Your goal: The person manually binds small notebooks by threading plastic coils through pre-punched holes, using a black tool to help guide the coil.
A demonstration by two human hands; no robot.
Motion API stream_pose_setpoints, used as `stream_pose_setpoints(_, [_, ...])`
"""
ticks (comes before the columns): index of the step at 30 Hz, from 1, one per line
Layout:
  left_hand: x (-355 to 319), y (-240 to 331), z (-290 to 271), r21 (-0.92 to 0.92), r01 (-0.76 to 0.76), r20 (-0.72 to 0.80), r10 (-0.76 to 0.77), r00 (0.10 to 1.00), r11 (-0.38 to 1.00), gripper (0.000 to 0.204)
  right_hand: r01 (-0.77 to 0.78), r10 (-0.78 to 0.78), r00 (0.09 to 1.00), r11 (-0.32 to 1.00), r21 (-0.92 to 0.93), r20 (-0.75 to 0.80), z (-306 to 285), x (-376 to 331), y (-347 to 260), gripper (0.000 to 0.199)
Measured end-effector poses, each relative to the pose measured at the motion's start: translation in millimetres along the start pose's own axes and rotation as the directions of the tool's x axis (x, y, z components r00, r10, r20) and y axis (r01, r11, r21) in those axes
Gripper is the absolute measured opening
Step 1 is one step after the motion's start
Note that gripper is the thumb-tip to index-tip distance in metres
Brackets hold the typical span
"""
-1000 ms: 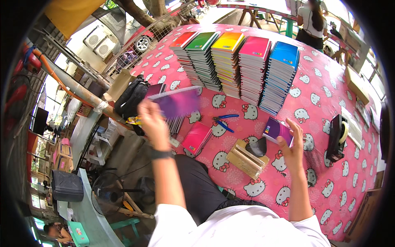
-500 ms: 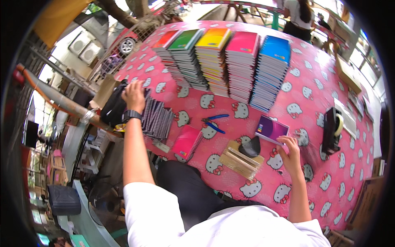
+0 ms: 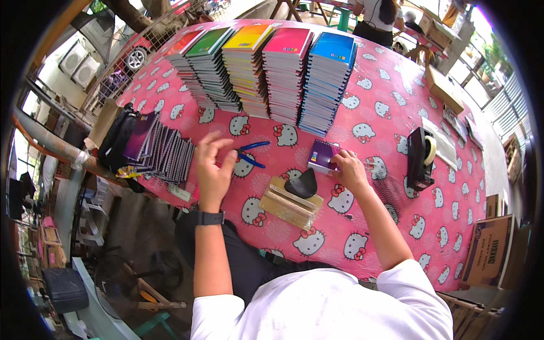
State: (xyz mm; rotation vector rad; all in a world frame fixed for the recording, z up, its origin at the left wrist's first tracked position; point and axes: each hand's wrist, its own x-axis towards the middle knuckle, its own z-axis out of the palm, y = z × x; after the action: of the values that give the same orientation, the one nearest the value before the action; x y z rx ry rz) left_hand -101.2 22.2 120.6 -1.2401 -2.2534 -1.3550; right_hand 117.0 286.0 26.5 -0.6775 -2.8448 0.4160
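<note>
My right hand (image 3: 348,170) grips the right edge of a small purple notebook (image 3: 322,154), which lies flat on the pink cartoon-cat tablecloth (image 3: 385,113). My left hand (image 3: 212,170), with a black watch on its wrist, hovers over the table's near edge holding nothing, fingers spread. Just to its right lies a blue-handled tool (image 3: 250,153). To its left, a row of spiral notebooks (image 3: 170,156) stands on edge, ending in a purple-covered one (image 3: 139,136).
Several tall notebook stacks (image 3: 272,68) with red, green, yellow, pink and blue covers line the far side. A black object (image 3: 303,184) sits on a tan packet (image 3: 286,204). A black tape dispenser (image 3: 419,158) stands right, a black bag (image 3: 116,136) left. Another person stands beyond the table.
My left hand carried a purple notebook to the row at the left, let it go, and came back toward the middle empty. My right hand stayed on the small purple notebook.
</note>
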Motion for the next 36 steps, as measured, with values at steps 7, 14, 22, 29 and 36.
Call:
stream_pose_setpoints(7, [-28,-23,22,-0.211,0.181,-0.005,-0.186,0.982,0.961,0.027,0.026,-0.021,0.997,0.997,-0.076,0.068,-11,5,-4,0.029])
stream_pose_setpoints(14, [-32,-19,27,-0.282,0.28,0.01,-0.289,0.957,0.918,0.027,0.058,-0.057,0.992,0.998,-0.004,0.113,-14,10,9,0.025])
stream_pose_setpoints(22, [-33,4,46,-0.536,0.771,0.623,-0.456,0.636,0.344,0.03,0.15,-0.135,0.959,0.988,0.042,-0.248,-34,-1,-7,0.013])
stream_pose_setpoints(29, [-56,18,56,-0.564,0.793,0.773,-0.19,0.605,0.228,0.028,0.546,-0.467,0.818,0.814,0.199,-0.336,-59,-67,-111,0.028])
stream_pose_setpoints(36, [-46,46,52,-0.569,0.548,0.722,0.054,0.689,0.614,0.02,-0.138,0.204,0.978,0.495,0.858,0.04,4,-116,-50,0.031])
